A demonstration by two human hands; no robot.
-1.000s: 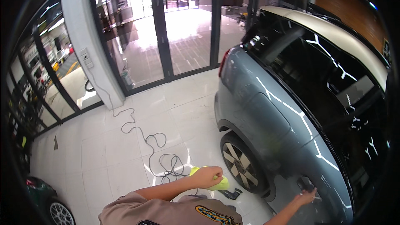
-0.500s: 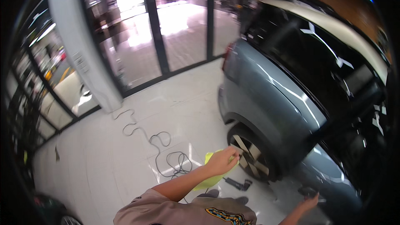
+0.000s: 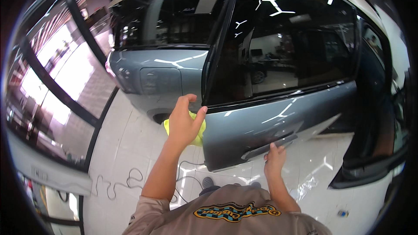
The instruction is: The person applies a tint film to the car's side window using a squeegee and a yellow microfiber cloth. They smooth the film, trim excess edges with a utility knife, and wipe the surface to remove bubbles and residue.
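Note:
My left hand point(image 3: 183, 124) is raised by the rear upright edge of a grey-blue car door point(image 3: 244, 126), thumb and fingers apart around a yellow-green cloth point(image 3: 198, 135). Part of the cloth is hidden behind the hand. My right hand point(image 3: 275, 159) has its fingers at the door handle point(image 3: 257, 151), lower on the same door. The door stands out from the car's rear side panel point(image 3: 161, 78). Dark window glass point(image 3: 283, 52) above it reflects ceiling lights.
A thin dark cable point(image 3: 130, 178) lies in loops on the glossy white tile floor point(image 3: 117, 143). Glass partitions with dark frames point(image 3: 61, 91) rise at the left. A dark panel point(image 3: 370, 165) juts out at the right, and a small object point(image 3: 343, 213) lies below it.
My view has swung right, from the rear wheel to the door. My left hand has moved up to the door's edge with the cloth. My right hand is now at the handle.

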